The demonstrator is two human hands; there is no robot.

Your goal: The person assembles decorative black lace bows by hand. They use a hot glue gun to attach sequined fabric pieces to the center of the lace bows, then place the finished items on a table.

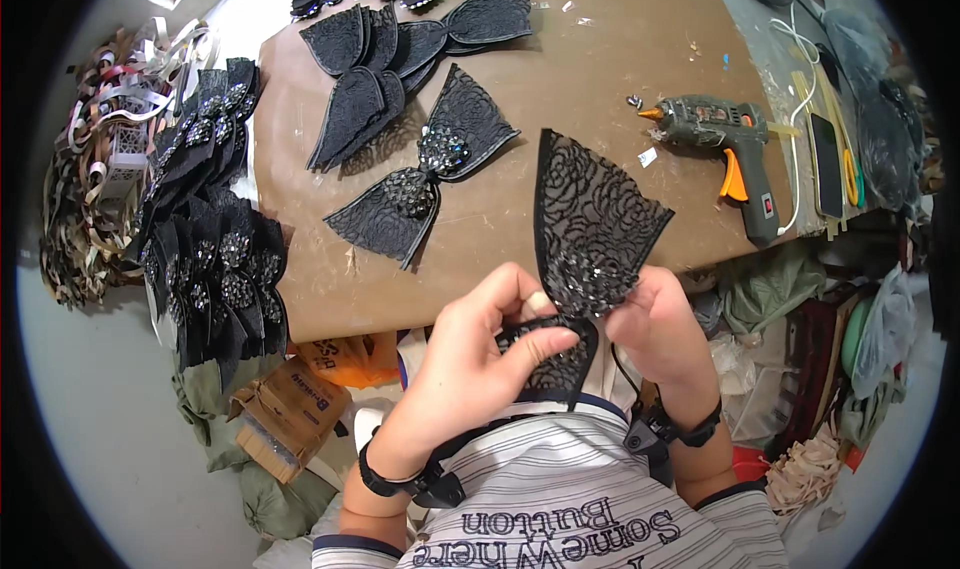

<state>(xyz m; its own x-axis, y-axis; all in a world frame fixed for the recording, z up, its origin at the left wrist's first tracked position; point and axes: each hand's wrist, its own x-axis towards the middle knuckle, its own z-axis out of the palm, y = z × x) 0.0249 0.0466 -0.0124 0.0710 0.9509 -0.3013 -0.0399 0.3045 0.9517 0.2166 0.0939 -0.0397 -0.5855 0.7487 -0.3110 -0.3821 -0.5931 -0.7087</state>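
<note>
Table (610, 59): open room far centre, between other bows (428, 164) left and glue gun (712, 129) right
Held bow (592, 219): across near edge
Left hand (475, 354): pinching near lobe
Right hand (660, 324): clamped on far lobe's right edge

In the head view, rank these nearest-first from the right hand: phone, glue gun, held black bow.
1. Held black bow: touching the right hand.
2. Glue gun: on the table, right and forward.
3. Phone: farther right, past the glue gun.

A left hand (478, 347) and right hand (658, 321) hold a beaded black bow (592, 224) at a brown table (590, 79) bearing other bows (430, 164) and a glue gun (712, 122).
</note>
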